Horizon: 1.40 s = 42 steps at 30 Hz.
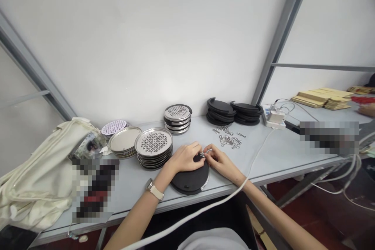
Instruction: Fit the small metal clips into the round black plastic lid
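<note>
Under my hands lies a black round disc (191,180) with a shiny metal rim showing at its right side, near the table's front edge. My left hand (187,158), with a watch on its wrist, rests over the disc's upper part, thumb and fingers closed at a small metal clip (202,154). From the right, my right hand (219,161) pinches the same clip at the disc's edge. Fingers partly hide the clip. Beyond my right hand lies a loose heap of similar small metal clips (227,140).
Left of my hands stand stacked metal grater discs (154,142) and plain metal discs (124,140). Farther back are black-rimmed graters (177,113) and stacked black discs (220,107). A white cable (202,211) crosses in front of me. A cream cloth bag (43,179) lies left.
</note>
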Motion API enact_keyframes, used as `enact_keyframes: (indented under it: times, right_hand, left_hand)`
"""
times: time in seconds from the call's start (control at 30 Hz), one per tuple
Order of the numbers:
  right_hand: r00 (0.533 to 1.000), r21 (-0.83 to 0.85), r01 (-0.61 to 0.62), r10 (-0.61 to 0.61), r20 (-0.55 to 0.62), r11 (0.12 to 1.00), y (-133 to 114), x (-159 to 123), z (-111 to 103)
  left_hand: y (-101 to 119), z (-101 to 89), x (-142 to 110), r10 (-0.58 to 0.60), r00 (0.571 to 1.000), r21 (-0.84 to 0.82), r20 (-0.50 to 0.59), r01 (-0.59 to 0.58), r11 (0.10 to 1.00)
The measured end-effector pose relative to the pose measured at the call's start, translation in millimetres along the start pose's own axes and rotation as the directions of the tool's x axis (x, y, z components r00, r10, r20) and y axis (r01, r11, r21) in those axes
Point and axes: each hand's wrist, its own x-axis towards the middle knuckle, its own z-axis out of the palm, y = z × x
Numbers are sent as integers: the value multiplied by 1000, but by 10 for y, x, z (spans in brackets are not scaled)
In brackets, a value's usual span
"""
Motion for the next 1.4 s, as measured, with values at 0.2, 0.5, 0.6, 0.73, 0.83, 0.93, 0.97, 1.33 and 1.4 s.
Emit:
enact_keyframes:
  times: [0.2, 0.5, 0.6, 0.73, 0.83, 0.93, 0.97, 1.33, 1.4]
  right_hand:
    - [1000, 53, -25, 24, 16, 998, 30, 1, 11]
    - [999, 22, 4, -5, 32, 1000, -40, -18, 1]
    - [999, 23, -5, 4, 41, 1000, -58, -24, -1]
    - [999, 25, -12, 11, 43, 1000, -59, -26, 1]
    - [999, 27, -12, 11, 37, 1000, -56, -23, 2]
    - [1000, 24, -10, 9, 30, 1000, -58, -21, 2]
    - [1000, 20, -8, 8, 27, 1000, -59, -20, 1]
    - [1000, -7, 11, -11, 15, 1000, -47, -16, 5]
    - [1000, -5, 11, -11, 10, 1000, -47, -17, 7]
  left_hand:
    - [2, -5, 7, 8, 1000, 8, 11, -8, 1000]
    - [26, -34, -5, 17, 999, 53, 31, -19, 998]
    - [34, -36, -5, 7, 1000, 60, 30, -9, 998]
    - [37, -32, -5, -17, 999, 75, 39, 14, 997]
    - [39, -37, -3, -29, 999, 84, 46, 25, 996]
    - [47, -52, -3, -25, 998, 88, 52, 20, 996]
    - [51, -59, -3, -22, 998, 90, 55, 17, 996]
    - [65, -76, -6, -6, 999, 107, 51, 0, 994]
    - [65, -71, -6, -8, 999, 115, 43, 3, 993]
